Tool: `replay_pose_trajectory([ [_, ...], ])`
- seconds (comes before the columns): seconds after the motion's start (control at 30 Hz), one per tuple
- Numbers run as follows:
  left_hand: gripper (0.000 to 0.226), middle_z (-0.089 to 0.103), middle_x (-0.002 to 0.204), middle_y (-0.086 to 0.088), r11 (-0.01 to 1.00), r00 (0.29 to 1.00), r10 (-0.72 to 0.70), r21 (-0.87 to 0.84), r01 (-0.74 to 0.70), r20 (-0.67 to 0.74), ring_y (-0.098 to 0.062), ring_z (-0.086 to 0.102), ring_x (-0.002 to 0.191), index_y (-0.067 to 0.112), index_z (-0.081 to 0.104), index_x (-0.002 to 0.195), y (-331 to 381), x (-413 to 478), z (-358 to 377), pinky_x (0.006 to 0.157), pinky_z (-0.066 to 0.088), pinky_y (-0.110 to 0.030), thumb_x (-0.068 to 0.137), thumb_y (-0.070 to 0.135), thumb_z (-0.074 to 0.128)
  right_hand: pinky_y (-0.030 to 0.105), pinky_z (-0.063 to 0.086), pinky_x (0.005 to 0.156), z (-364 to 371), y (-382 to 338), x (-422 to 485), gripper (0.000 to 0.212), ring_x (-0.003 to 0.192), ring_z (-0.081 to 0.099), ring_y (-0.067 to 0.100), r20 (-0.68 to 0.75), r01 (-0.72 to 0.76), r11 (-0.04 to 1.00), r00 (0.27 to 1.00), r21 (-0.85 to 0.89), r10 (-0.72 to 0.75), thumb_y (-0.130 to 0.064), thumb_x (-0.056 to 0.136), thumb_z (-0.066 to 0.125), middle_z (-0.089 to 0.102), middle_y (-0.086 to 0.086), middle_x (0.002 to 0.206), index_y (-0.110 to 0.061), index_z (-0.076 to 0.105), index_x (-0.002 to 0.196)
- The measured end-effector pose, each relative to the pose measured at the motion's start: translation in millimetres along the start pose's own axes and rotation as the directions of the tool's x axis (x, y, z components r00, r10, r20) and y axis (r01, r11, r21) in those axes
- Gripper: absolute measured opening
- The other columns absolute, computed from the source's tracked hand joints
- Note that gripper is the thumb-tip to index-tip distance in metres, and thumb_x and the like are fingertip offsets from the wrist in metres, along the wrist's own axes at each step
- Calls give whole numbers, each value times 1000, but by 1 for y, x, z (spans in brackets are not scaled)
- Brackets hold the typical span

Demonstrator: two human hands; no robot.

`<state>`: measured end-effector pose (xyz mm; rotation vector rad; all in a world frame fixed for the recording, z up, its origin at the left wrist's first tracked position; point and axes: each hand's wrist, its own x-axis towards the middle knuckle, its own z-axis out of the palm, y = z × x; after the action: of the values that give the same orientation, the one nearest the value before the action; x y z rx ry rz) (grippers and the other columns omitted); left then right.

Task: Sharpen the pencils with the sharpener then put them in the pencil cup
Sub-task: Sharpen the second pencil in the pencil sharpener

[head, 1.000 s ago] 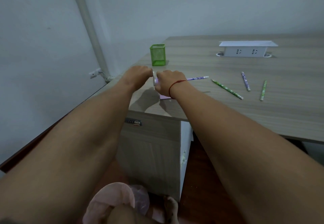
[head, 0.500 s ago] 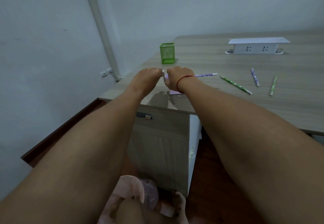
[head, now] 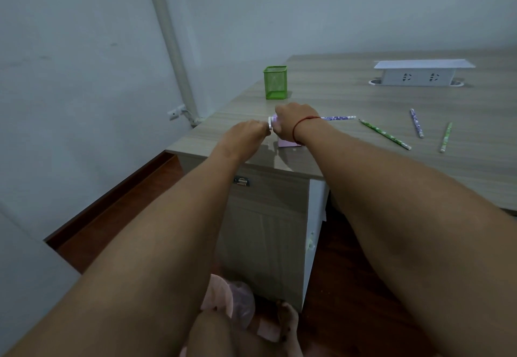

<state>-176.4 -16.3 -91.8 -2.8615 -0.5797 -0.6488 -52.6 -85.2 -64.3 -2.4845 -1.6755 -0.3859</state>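
Note:
A pink sharpener (head: pixel 288 142) stands near the desk's left front corner, mostly hidden under my right hand (head: pixel 293 126), which grips its top. My left hand (head: pixel 246 135) is curled at the sharpener's white crank (head: pixel 270 125) on its left side. A purple-patterned pencil (head: pixel 338 118) sticks out to the right from behind my right hand, its near end hidden. Three loose pencils lie to the right: a green one (head: pixel 384 134), a purple one (head: pixel 416 123), another green one (head: pixel 445 141). The green mesh pencil cup (head: pixel 275 82) stands behind my hands, with no pencil showing above its rim.
A white power socket box (head: pixel 419 73) sits at the back of the wooden desk (head: pixel 349 91). A drawer unit with a lock (head: pixel 242 181) is under the desk's front edge. A wall pipe (head: pixel 170 40) runs down at the left. Feet and pink slippers show below.
The camera has shifted, so the desk sits further right in view. Both hands stay at the sharpener; my left hand has dropped slightly at the crank.

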Motion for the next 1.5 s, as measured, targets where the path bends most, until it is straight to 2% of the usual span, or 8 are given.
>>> replay_pose_trajectory([
  [0.13,23,66,95,-21,1000,997,-14,22,13,70,-38,63,83,2,59,105,-2,1,-4,70,51,-43,98,18,44,37,45,84,1,1,2,34,108,58,34,9,13,1000,1000,-8,-13,-31,97,37,60,15,119,-9,53,118],
  [0.37,22,65,103,-18,989,958,-111,128,79,265,-32,63,93,2,63,105,11,2,12,73,42,-33,95,15,49,40,44,86,5,6,-2,36,110,55,35,-20,66,997,998,28,-65,-33,98,36,57,17,122,-8,50,121],
  [0.53,28,60,116,-17,974,922,-84,228,-4,378,-31,59,104,7,56,120,-1,19,19,84,46,-37,95,16,46,41,44,90,9,7,-3,37,114,54,34,-61,72,996,996,53,-69,-32,98,37,55,16,126,-8,50,124],
  [0.7,26,63,109,-20,970,937,-76,244,-10,340,-36,61,100,4,60,111,-15,46,15,82,46,-40,96,20,45,40,44,90,12,7,-2,37,114,54,32,-94,57,997,994,45,-53,-31,97,38,56,14,127,-10,50,125],
  [0.93,23,66,104,-17,946,992,51,312,-85,116,-37,62,97,9,62,108,-31,66,-10,76,48,-42,93,6,44,39,44,89,5,1,2,39,115,55,32,-62,-2,1000,998,-11,1,-30,99,35,57,12,128,-10,49,130],
  [1.17,21,67,99,-22,980,997,65,191,-56,-37,-40,63,91,4,62,106,-19,44,-19,73,48,-44,96,8,44,40,46,88,1,-4,1,37,115,55,34,-22,-63,998,998,10,63,-30,98,37,59,13,124,-11,52,126],
  [1.37,22,67,98,-19,985,999,47,169,-46,-4,-38,64,89,8,61,107,-13,18,-11,72,50,-44,93,2,45,39,46,90,-7,-7,-4,39,115,56,35,2,-49,999,999,0,49,-32,99,36,59,15,126,-10,54,125],
  [1.5,23,64,102,-22,984,995,-6,176,-12,105,-40,61,93,4,58,113,-3,2,-1,74,45,-43,96,6,43,38,46,88,-10,-5,-3,38,113,57,35,32,-34,999,999,-14,34,-31,98,35,58,16,125,-9,54,123],
])
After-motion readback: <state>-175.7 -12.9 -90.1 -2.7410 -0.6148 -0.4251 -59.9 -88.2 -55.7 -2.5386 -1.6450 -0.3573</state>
